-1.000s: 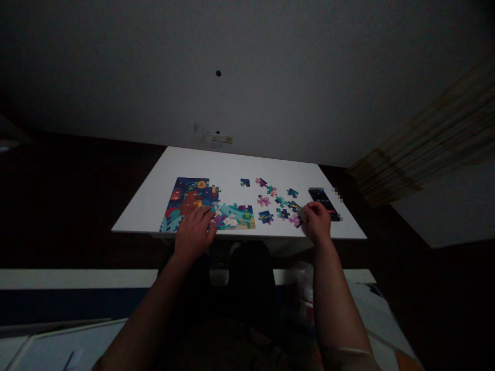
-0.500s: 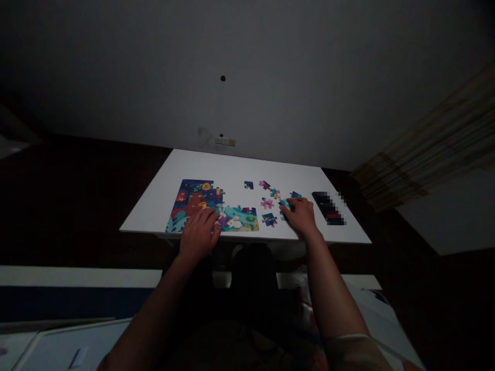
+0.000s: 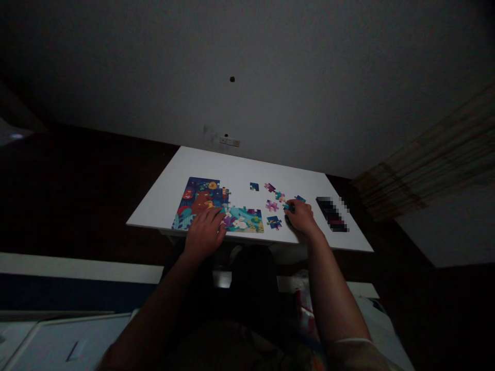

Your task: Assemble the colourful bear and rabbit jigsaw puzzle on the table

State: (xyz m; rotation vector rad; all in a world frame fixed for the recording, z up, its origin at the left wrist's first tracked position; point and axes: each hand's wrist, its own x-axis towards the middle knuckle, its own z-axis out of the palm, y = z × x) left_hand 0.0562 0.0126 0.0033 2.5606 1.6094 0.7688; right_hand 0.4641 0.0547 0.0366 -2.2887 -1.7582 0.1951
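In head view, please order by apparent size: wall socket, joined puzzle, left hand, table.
From largest to smallest:
1. Table
2. Joined puzzle
3. Left hand
4. Wall socket

The single view looks from the person's head, forward and down past the left hand (image 3: 204, 234) and right hand (image 3: 301, 216). It sits back from the near edge of the white bench (image 3: 154, 211), taking in its whole top, and faces the far wall (image 3: 270, 51).

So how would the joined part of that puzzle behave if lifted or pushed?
The joined part might split if lifted, as its knobbed outline suggests it merely interlocks. Lying flat on the table, it would likely slide rather than tip.
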